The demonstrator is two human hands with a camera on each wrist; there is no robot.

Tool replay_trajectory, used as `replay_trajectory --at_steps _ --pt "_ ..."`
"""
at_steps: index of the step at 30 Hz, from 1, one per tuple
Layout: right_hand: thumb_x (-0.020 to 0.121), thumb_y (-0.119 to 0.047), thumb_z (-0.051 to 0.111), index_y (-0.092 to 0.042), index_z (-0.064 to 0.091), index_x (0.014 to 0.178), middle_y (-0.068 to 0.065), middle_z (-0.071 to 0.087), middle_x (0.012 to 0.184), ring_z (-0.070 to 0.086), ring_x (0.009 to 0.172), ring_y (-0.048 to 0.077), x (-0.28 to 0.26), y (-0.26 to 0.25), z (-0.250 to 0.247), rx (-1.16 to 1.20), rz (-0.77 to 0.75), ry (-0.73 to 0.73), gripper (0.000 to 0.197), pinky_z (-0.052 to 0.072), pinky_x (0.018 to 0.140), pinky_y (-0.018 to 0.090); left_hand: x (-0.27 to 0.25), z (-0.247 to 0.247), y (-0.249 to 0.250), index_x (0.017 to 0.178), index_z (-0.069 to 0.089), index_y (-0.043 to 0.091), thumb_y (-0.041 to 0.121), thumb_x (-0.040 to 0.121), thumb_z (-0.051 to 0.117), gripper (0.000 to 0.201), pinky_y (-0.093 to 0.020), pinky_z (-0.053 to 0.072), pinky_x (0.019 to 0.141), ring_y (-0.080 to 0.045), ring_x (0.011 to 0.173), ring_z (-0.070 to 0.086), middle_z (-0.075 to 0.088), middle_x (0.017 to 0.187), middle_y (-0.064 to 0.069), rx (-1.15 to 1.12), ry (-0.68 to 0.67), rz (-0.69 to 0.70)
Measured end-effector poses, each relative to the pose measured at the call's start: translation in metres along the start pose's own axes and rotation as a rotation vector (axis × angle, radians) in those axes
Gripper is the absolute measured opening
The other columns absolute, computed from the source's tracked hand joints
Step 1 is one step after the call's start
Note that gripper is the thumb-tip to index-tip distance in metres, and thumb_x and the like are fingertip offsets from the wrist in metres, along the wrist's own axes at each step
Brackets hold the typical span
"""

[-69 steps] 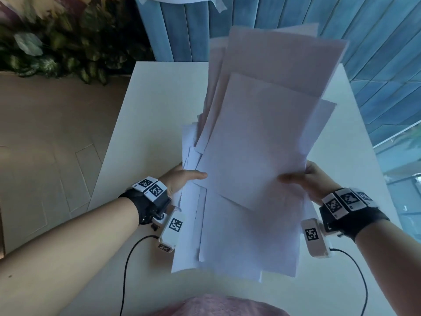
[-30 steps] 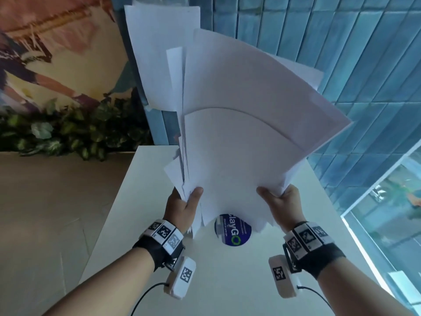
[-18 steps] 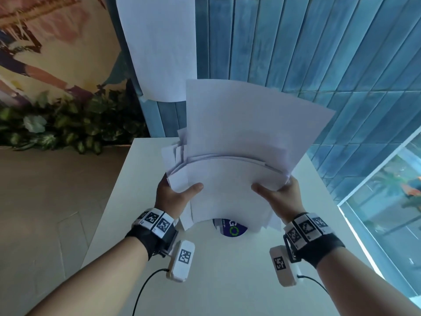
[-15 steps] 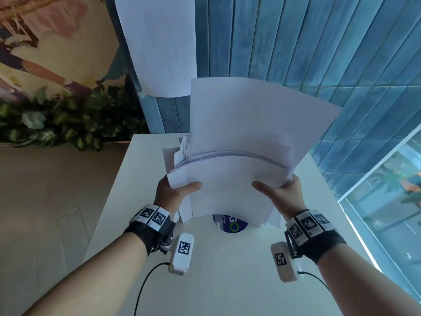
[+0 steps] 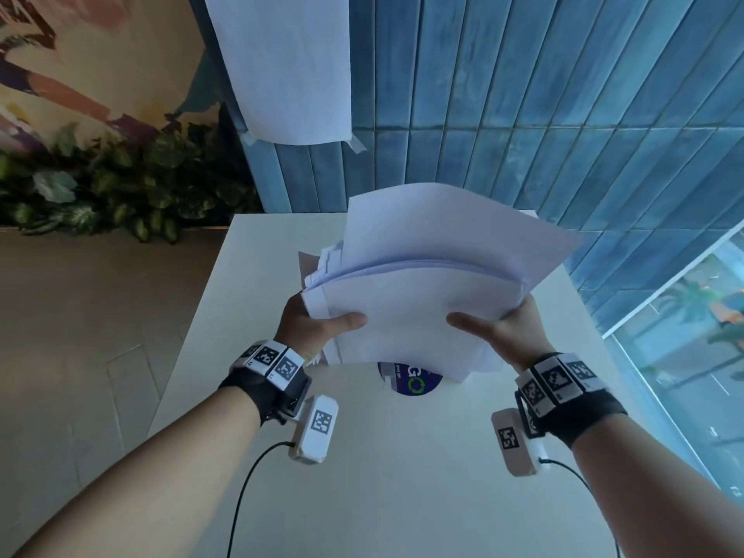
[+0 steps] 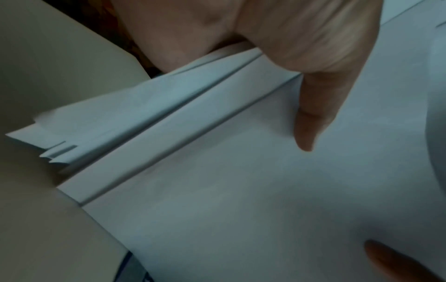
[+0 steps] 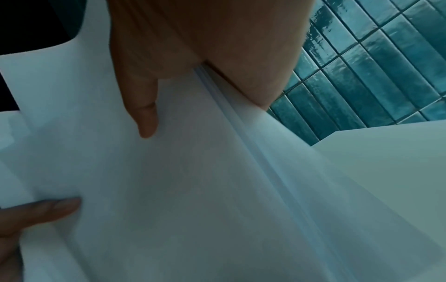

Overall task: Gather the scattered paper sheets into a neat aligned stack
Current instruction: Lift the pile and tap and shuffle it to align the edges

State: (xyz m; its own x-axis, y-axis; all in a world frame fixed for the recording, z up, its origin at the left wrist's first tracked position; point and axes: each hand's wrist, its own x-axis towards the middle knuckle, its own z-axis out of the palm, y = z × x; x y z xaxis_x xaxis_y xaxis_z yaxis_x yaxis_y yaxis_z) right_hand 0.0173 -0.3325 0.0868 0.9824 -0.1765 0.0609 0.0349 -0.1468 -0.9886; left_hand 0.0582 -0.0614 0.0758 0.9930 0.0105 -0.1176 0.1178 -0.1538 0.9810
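Glossy blue tiles [image 5: 523, 94], long and narrow, cover the wall behind a smooth white tabletop [image 5: 382, 477], and a white sheet [image 5: 290, 66] is taped flat to that wall. To the left stands a painted mural [image 5: 80, 54] over a band of dark green leaves [image 5: 100, 187].

Both hands hold a bundle of white paper sheets [image 5: 422, 292] upright over the tabletop's middle, its lower edge just above or on the surface; which one cannot be told. The left hand [image 5: 310, 332] has its grip closed on the bundle's left side, thumb lying flat across the front sheet and fingers hidden behind. The right hand [image 5: 511, 336] has its grip closed on the right side in the same manner.

The paper is thin, matte and limp. The front sheets bow forward in a soft curve, while the rear sheets rise taller and fan to the right. In the left wrist view the sheets [image 6: 217, 171] show stepped, uneven left edges with a few ragged corners sticking out. In the right wrist view the sheets [image 7: 217, 190] show layered edges lying close together under the palm.

A round blue sticker [image 5: 414, 382] with white and green print lies flat on the tabletop, partly hidden by the bundle. Black straps with square black-and-white coded tags [image 5: 273, 362] circle both wrists.
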Motion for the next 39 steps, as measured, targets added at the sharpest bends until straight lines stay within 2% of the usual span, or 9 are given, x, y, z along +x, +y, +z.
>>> replay_trajectory --at_steps 4,10,15,17,22,26,29,34,39 --pt "0.061 0.005 0.085 -0.007 0.069 0.098 -0.006 0.076 0.086 0.073 0.078 0.009 0.005 0.003 -0.008 0.025 0.004 0.044 0.042 0.055 0.066 0.021 0.005 -0.005 -0.001 0.099 0.072 0.014 0.014 0.054 0.091 0.049 -0.045 0.058 0.086 -0.025 0.091 0.073 0.077 0.092 -0.001 -0.046 0.074 0.018" --pt "0.061 0.007 0.084 -0.020 0.067 0.090 -0.015 0.076 0.079 0.072 0.074 0.003 0.008 0.003 -0.009 0.031 -0.009 0.059 0.043 0.055 0.062 0.017 0.004 -0.004 -0.004 0.119 0.060 0.026 0.044 0.041 0.095 0.087 -0.048 0.054 0.093 -0.021 0.104 0.068 0.071 0.113 0.001 -0.042 0.146 0.055" --pt "0.064 -0.001 0.085 -0.026 0.065 0.084 -0.009 0.071 0.085 0.067 0.069 -0.008 0.008 0.011 -0.003 -0.104 0.044 -0.006 0.038 0.052 0.062 0.012 0.005 0.006 -0.004 0.074 0.073 0.024 0.002 0.059 0.085 0.029 -0.044 0.057 0.085 -0.018 0.078 0.071 0.076 0.074 0.011 -0.076 0.121 -0.023" --pt "0.067 -0.005 0.084 -0.024 0.065 0.079 -0.003 0.069 0.080 0.063 0.061 -0.009 0.011 0.011 0.001 -0.177 0.022 0.033 0.029 0.049 0.055 0.008 0.004 0.012 0.000 0.063 0.073 0.025 -0.006 0.064 0.080 0.032 -0.036 0.056 0.078 -0.020 0.073 0.069 0.074 0.065 0.014 -0.100 0.116 -0.042" --pt "0.065 -0.002 0.085 -0.017 0.066 0.073 -0.002 0.067 0.074 0.061 0.053 -0.009 0.014 -0.003 -0.001 -0.080 -0.061 0.182 0.025 0.048 0.051 0.010 0.006 0.013 0.013 0.072 0.077 0.020 0.002 0.064 0.084 0.022 -0.034 0.056 0.074 -0.018 0.076 0.073 0.078 0.079 0.002 -0.239 0.065 -0.001" --pt "0.060 0.001 0.087 -0.010 0.064 0.110 0.001 0.073 0.099 0.071 0.087 0.005 0.013 -0.009 -0.012 -0.005 -0.051 0.068 0.055 0.057 0.072 0.020 0.007 0.002 0.011 0.093 0.075 0.019 0.010 0.056 0.087 0.040 -0.038 0.057 0.084 -0.022 0.091 0.072 0.077 0.094 0.000 -0.227 0.041 0.053" --pt "0.059 0.002 0.088 -0.018 0.058 0.121 0.001 0.071 0.109 0.070 0.097 0.010 0.012 -0.003 -0.016 0.005 -0.004 0.038 0.071 0.058 0.080 0.027 0.005 -0.001 0.005 0.089 0.075 0.018 0.010 0.055 0.089 0.038 -0.037 0.056 0.083 -0.016 0.085 0.073 0.077 0.087 0.004 -0.143 0.019 0.036" --pt "0.059 0.004 0.086 -0.021 0.070 0.090 -0.003 0.075 0.089 0.073 0.081 0.012 0.013 -0.001 -0.011 -0.005 0.035 0.077 0.042 0.060 0.078 0.038 0.005 0.008 0.005 0.096 0.073 0.020 0.003 0.055 0.088 0.047 -0.037 0.056 0.083 -0.018 0.095 0.071 0.075 0.101 -0.004 -0.102 -0.048 0.024" --pt "0.063 0.008 0.082 -0.024 0.070 0.089 -0.009 0.075 0.084 0.072 0.081 0.008 0.014 -0.003 -0.009 0.015 0.020 -0.007 0.043 0.059 0.074 0.029 0.013 0.015 0.010 0.082 0.070 0.020 0.000 0.057 0.087 0.037 -0.032 0.056 0.074 -0.011 0.076 0.071 0.075 0.089 -0.001 -0.133 -0.066 -0.055"
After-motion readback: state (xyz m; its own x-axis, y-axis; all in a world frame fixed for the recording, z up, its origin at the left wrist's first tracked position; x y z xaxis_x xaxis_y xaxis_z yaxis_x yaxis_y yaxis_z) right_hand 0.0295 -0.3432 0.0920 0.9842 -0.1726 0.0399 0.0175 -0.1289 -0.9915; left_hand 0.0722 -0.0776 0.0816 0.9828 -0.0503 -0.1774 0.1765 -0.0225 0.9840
